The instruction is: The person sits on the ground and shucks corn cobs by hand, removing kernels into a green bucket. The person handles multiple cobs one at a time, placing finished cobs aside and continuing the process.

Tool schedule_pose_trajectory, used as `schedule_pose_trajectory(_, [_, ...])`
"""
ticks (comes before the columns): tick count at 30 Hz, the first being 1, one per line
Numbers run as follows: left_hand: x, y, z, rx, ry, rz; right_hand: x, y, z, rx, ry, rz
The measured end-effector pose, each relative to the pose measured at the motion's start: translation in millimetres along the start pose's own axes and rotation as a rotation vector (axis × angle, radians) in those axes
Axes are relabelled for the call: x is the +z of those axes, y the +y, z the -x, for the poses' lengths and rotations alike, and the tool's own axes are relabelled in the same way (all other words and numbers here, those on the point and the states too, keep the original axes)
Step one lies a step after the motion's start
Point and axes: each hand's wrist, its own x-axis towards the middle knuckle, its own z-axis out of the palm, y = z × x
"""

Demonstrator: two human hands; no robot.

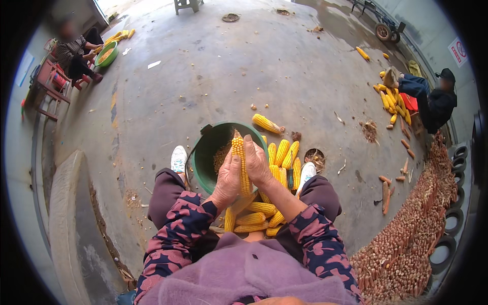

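Observation:
An ear of yellow corn is held upright between my two hands, in front of a green bucket. My left hand grips it from the left. On its other side, my right hand presses against it with the thumb near the top. Loose kernels lie inside the bucket, partly hidden by my hands. Several more ears of corn are heaped right of the bucket, and others lie near my lap. A screwdriver with a dark green handle rests among the ears.
A long heap of bare cobs lies at the right, beside a row of tyres. One person sits at right near a corn pile. Another person sits at upper left by a green basin.

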Motion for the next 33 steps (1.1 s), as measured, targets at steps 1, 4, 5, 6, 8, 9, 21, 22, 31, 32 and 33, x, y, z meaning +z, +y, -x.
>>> schedule_pose_trajectory(1, [0.4,0.2,0.4,-0.013,-0.011,0.013,-1.0,3.2,-0.6,-0.003,-0.003,-0.010])
schedule_pose_trajectory(4, [-0.6,2.8,2.5,-0.041,-0.030,0.040,0.2,9.8,-3.0,0.005,-0.009,-0.025])
schedule_pose_trajectory(5, [-1.0,3.0,3.0,-0.044,-0.033,0.043,-0.5,10.9,-2.5,0.020,0.000,-0.013])
schedule_pose_trajectory(6, [-1.6,3.4,3.3,-0.045,-0.033,0.047,0.4,8.7,-2.1,0.033,0.007,-0.001])
schedule_pose_trajectory(8, [-4.1,-0.4,3.3,-0.031,-0.004,0.013,1.7,7.4,-2.0,0.049,0.022,0.020])
schedule_pose_trajectory(9, [-4.0,-1.1,3.3,-0.025,0.008,-0.004,1.7,7.2,-1.8,0.050,0.031,0.029])
schedule_pose_trajectory(21, [-15.8,21.1,-7.9,-0.230,-0.185,0.254,-12.1,23.5,-19.0,-0.034,0.075,0.115])
schedule_pose_trajectory(22, [-19.4,20.4,-9.4,-0.256,-0.206,0.314,-13.0,25.1,-21.2,-0.042,0.063,0.101])
schedule_pose_trajectory(31, [-40.8,30.1,-23.0,-0.271,-0.130,0.470,-22.4,11.2,-27.4,-0.051,0.034,0.310])
schedule_pose_trajectory(32, [-48.6,24.7,-24.8,-0.252,-0.090,0.440,-23.4,9.9,-27.6,-0.078,0.055,0.337])
schedule_pose_trajectory(33, [-49.3,25.6,-25.8,-0.233,-0.049,0.412,-24.1,7.7,-27.3,-0.103,0.076,0.364])
